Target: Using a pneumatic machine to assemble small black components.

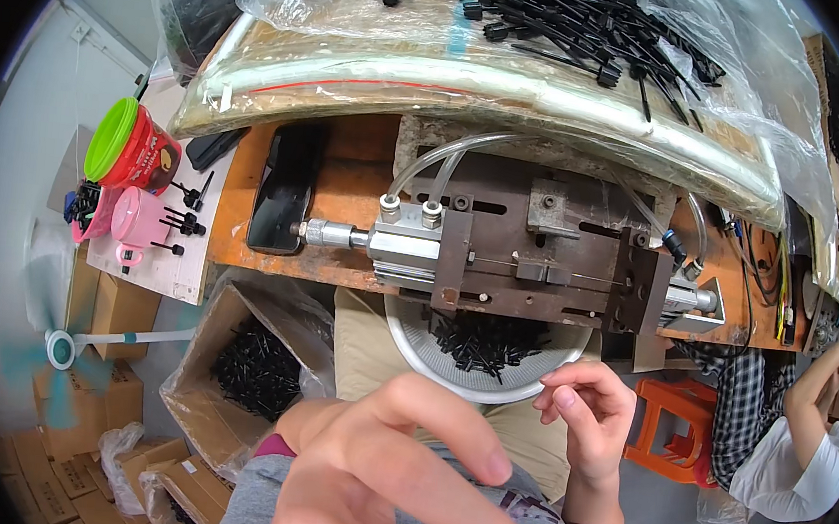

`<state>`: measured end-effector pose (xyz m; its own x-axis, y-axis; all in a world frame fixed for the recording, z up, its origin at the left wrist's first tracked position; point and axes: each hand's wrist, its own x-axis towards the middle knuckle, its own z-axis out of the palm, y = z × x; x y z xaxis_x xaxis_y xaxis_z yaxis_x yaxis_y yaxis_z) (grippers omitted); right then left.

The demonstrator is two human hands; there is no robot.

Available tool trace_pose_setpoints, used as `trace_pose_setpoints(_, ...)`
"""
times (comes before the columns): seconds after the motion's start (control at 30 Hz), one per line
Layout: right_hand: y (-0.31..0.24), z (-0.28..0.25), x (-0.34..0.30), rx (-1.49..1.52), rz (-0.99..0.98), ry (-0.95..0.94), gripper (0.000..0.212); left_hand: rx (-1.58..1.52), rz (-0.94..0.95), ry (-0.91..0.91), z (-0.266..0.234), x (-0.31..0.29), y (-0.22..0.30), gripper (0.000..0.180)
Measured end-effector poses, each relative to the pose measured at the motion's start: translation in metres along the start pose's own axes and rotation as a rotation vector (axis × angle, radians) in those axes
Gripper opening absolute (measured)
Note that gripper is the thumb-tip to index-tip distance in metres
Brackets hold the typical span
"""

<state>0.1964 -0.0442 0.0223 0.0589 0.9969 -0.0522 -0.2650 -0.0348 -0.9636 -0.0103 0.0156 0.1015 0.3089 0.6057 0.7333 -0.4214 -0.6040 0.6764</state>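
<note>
Large in the foreground, my left hand (392, 464) has its fingers stretched and apart, with nothing seen between them. My right hand (593, 417) is beside the right rim of a white basket (398, 335), fingers curled toward the thumb; whatever they may pinch is too small to make out. Inside the basket lies a heap of small black plastic parts (492, 346). Above it, at the bench edge, stands a metal fixture (509, 270) with a silver pneumatic cylinder (405, 251) at its left, another cylinder (690, 301) at its right, and a small clamp block (543, 273) midway.
Long black stemmed parts (600, 28) lie on a plastic-covered tray (355, 82) behind the fixture. A black phone (286, 186) and a red-green bucket (135, 147) sit at left. Below is a carton (199, 383) of black parts. At right are an orange stool (675, 424) and another person (801, 465).
</note>
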Motion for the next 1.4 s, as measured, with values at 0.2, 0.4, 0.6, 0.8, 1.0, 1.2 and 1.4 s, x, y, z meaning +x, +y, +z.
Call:
trace_pose_setpoints(0.2,0.003,-0.001,0.0,-0.003,0.001,0.004,0.012,-0.055,-0.12,0.388,0.029,-0.011,0.007,0.03)
trace_pose_setpoints(0.4,0.002,-0.002,0.0,-0.007,0.002,0.017,0.012,0.136,-0.251,0.469,0.032,-0.003,0.011,0.039)
trace_pose_setpoints(0.6,-0.002,0.0,-0.001,-0.039,0.006,0.008,0.012,0.395,-0.193,0.471,0.049,0.0,0.002,0.038)
trace_pose_setpoints(0.8,0.003,0.004,0.0,-0.014,0.014,-0.012,0.012,0.298,-0.047,0.297,0.031,-0.007,-0.006,0.031)
trace_pose_setpoints(1.0,0.004,0.004,-0.001,-0.001,0.018,-0.025,0.012,0.234,-0.012,0.277,0.027,-0.009,-0.006,0.024)
trace_pose_setpoints(1.2,0.006,0.0,-0.002,-0.018,0.017,0.003,0.012,-0.027,0.137,0.258,0.01,-0.014,-0.017,0.019)
trace_pose_setpoints(1.4,0.001,-0.001,0.002,-0.039,-0.014,0.014,0.012,0.468,0.231,0.183,-0.006,-0.003,-0.027,0.05)
